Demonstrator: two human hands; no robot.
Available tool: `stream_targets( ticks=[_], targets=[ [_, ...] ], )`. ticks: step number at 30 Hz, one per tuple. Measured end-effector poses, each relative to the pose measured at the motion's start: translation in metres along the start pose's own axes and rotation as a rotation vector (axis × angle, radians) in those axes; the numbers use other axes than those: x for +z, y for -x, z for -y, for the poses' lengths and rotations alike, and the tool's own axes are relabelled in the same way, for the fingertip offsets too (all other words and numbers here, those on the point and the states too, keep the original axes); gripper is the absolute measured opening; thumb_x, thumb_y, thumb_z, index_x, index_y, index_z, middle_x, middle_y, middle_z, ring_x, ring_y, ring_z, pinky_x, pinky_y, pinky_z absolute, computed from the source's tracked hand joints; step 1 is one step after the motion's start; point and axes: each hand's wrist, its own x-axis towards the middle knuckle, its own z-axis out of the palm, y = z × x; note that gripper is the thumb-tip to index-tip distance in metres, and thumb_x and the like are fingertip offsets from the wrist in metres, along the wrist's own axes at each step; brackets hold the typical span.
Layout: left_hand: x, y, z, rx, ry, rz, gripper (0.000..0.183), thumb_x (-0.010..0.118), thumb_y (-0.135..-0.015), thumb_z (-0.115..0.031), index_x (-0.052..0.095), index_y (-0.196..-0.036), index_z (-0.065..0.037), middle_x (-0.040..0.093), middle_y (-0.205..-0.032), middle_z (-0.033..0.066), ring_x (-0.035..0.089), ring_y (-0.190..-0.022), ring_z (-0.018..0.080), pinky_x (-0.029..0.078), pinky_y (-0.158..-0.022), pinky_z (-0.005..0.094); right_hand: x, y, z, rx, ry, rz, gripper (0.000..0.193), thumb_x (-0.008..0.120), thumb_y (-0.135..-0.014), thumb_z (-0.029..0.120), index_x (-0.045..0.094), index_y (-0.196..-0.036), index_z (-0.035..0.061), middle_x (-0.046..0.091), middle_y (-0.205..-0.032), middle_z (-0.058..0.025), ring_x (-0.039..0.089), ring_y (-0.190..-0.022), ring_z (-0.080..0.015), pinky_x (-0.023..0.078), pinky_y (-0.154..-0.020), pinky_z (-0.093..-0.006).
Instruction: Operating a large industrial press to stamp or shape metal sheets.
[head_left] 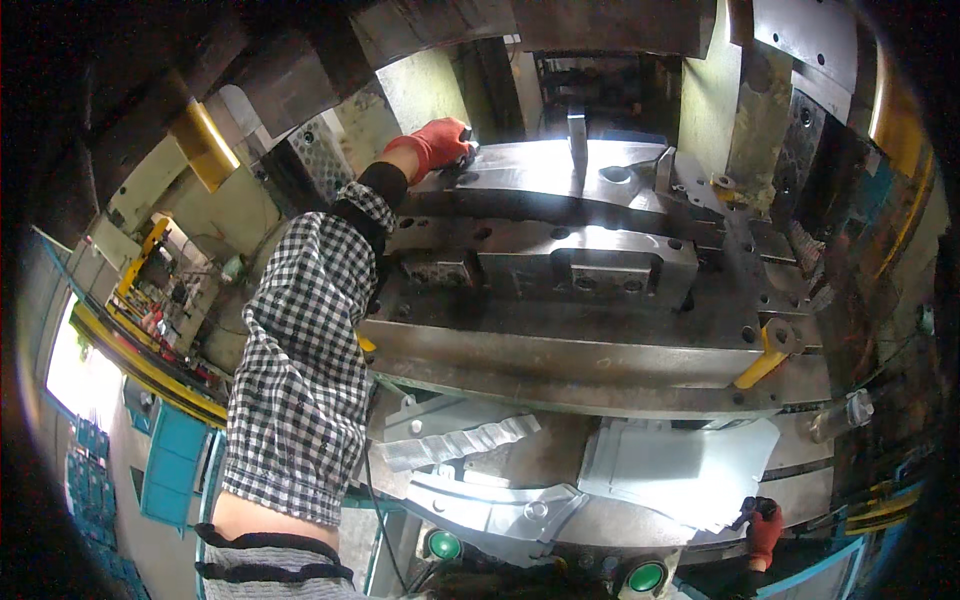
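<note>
My left hand [438, 146], in a red glove with dark fingertips, reaches far forward into the press. Its fingers are curled at the left end of a shiny sheet metal part [530, 165] that lies on the rear of the die. The right hand [764, 527], gloved the same way, is low on the right. Its dark fingertips close on the near right corner of flat sheet metal blanks [680, 465], which lie on the ledge before the die. Left of the blanks rest a formed metal part [490, 510] and a ridged metal strip [465, 443].
The heavy steel lower die [560, 355] spans the middle, with a yellow lug [765, 355] at its right. An upright metal post [577, 145] stands behind the bright part. Green buttons [443, 545] sit along the near edge. Press columns [425, 90] flank the opening.
</note>
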Motion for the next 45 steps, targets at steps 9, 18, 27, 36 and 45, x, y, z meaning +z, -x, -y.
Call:
stream_targets(
  ticks=[9,18,27,36,45],
  targets=[
    [-0.02,0.07,-0.019,-0.155,0.247,-0.368,0.044,0.06,-0.097,-0.037,0.064,-0.12,0.0,0.071,-0.099,0.0196,0.069,-0.093,0.0298,0.051,-0.083,0.0391,0.01,-0.004,-0.006,0.082,-0.223,-0.049,0.013,0.056,-0.093,0.002,0.066,-0.101,-0.0005,0.068,-0.097,-0.0085,0.063,-0.082,-0.0162,0.05,-0.073,-0.0296],
    [0.0,0.337,-0.106,0.024,0.858,-0.486,0.031,0.065,-0.092,-0.006,0.064,-0.123,-0.004,0.07,-0.106,0.004,0.064,-0.097,0.012,0.051,-0.082,0.0286,-0.024,-0.03,-0.088,0.119,-0.317,-0.016,0.022,0.059,-0.09,0.0,0.07,-0.109,-0.0003,0.071,-0.099,-0.0083,0.065,-0.078,-0.016,0.053,-0.068,-0.0292],
    [0.117,0.501,-0.205,-0.26,1.345,0.089,0.03,0.065,-0.095,-0.014,0.065,-0.122,-0.002,0.071,-0.108,0.0101,0.066,-0.096,0.0174,0.052,-0.085,0.0318,-0.012,-0.039,-0.034,-0.138,-0.196,0.005,0.025,0.054,-0.096,0.014,0.067,-0.109,-0.0035,0.07,-0.103,-0.0103,0.067,-0.093,-0.022,0.053,-0.083,-0.0354],
    [0.141,0.478,-0.267,-0.081,1.272,0.07,0.038,0.07,-0.093,-0.019,0.062,-0.128,-0.005,0.068,-0.113,0.0149,0.066,-0.102,0.0249,0.051,-0.089,0.0358,-0.034,-0.003,0.059,-0.023,-0.507,0.019,0.031,0.063,-0.093,0.011,0.061,-0.122,0.0003,0.063,-0.118,-0.0112,0.064,-0.104,-0.0246,0.059,-0.083,-0.0427],
    [0.036,0.419,-0.283,0.366,0.502,-0.265,0.074,0.073,-0.079,-0.044,0.051,-0.141,-0.01,0.037,-0.152,0.0216,0.036,-0.14,0.0404,0.029,-0.115,0.0555,-0.045,0.046,0.163,-0.355,-0.333,-0.118,0.031,0.062,-0.094,0.014,0.06,-0.122,0.0,0.064,-0.117,-0.0124,0.065,-0.101,-0.0254,0.057,-0.087,-0.0412]
  ],
)
